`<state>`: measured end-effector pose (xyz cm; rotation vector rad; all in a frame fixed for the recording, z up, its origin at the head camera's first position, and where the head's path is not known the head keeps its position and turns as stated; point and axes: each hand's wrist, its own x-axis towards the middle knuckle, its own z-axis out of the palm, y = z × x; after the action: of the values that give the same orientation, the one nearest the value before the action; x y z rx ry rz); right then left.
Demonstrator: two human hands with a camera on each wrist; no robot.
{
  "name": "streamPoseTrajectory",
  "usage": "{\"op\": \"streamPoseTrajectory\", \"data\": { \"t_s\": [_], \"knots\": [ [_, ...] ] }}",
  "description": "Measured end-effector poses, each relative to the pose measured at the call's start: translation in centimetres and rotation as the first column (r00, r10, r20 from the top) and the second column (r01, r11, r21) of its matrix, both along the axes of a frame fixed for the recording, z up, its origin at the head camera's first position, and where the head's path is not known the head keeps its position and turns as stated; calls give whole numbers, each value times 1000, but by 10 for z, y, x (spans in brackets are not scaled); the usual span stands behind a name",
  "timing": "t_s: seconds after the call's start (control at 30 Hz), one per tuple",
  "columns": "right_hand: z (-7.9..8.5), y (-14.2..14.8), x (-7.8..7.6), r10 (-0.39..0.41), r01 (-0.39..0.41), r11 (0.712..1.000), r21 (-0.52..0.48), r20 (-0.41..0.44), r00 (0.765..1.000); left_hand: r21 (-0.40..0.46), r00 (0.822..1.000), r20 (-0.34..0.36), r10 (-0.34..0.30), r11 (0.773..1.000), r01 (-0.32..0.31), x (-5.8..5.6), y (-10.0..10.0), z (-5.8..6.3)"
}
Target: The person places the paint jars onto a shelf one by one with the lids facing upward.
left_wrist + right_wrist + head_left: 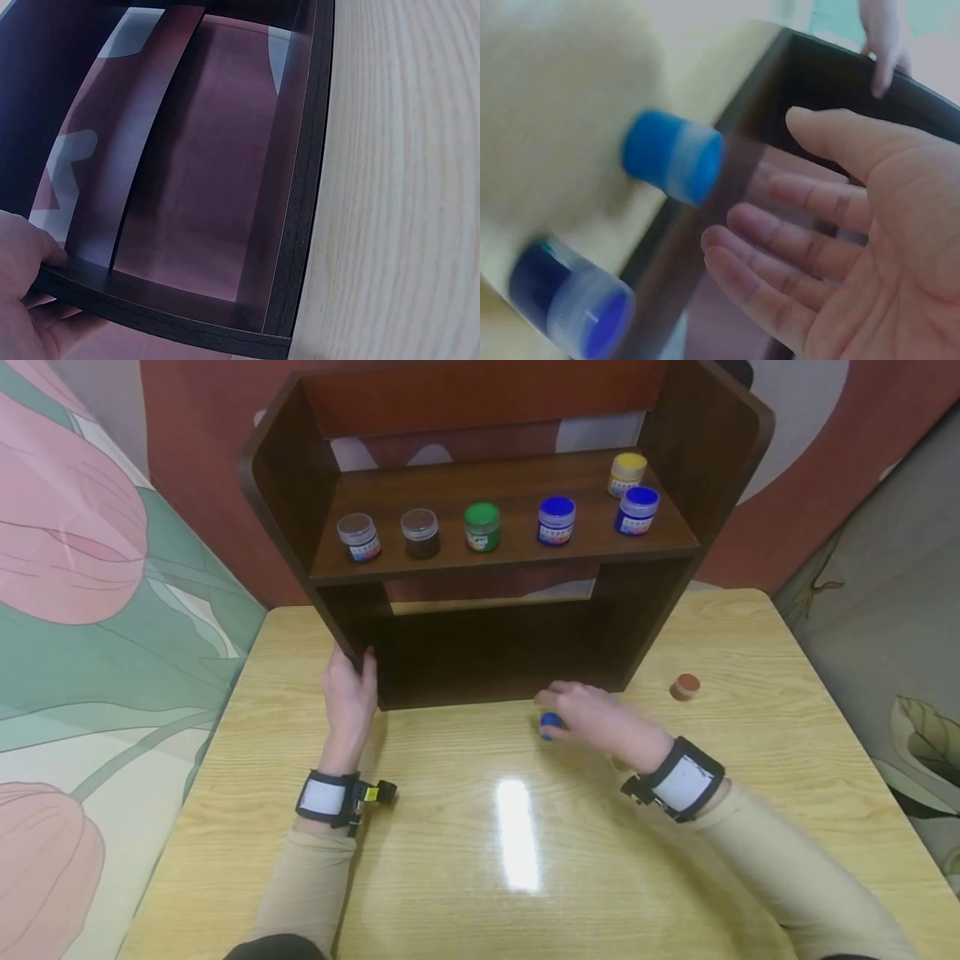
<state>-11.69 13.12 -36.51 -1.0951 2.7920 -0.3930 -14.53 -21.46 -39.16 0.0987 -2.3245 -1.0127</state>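
Note:
A dark brown wooden shelf (pixel 495 652) stands on the table. My left hand (pixel 351 689) grips its left side panel, thumb on the inside and fingers outside, as the left wrist view (pixel 30 300) also shows. Over the table before the shelf's right part, my right hand (pixel 588 714) is spread with nothing in its fingers. Close by is a blue paint jar (pixel 551 725), partly covered by the hand in the head view. The right wrist view has this light blue jar (pixel 671 157) apart from the fingers, plus a dark blue jar (pixel 570 300), both blurred.
On the upper board stand two clear-lidded jars, one greyish (pixel 359 537) and one dark (pixel 421 533), then a green jar (pixel 482 527), two blue jars (pixel 557 522) and a yellow jar (pixel 626 475). A reddish-brown jar (pixel 685 687) sits on the table (pixel 450 860) at right.

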Motion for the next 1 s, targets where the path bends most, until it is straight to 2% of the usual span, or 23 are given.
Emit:
{"op": "streamPoseTrajectory", "data": {
  "t_s": [0.23, 0.4, 0.67, 1.0],
  "knots": [
    [-24, -5, 4, -106, 106, 994, 13, -34, 994, -1, 1000, 6, -10, 1000, 10, 0, 0, 0],
    [-34, -5, 5, -131, 131, 991, -8, -61, 989, 0, 1000, 7, -7, 1000, 7, 0, 1, 1],
    [-40, -6, 5, -145, 145, 989, -1, -99, 984, 2, 1000, 8, -2, 1000, 2, 1, 0, 1],
    [-40, -7, 5, -144, 143, 989, -27, -31, 989, -2, 1000, 10, -7, 1000, 7, 1, 0, 2]
  ]
}}
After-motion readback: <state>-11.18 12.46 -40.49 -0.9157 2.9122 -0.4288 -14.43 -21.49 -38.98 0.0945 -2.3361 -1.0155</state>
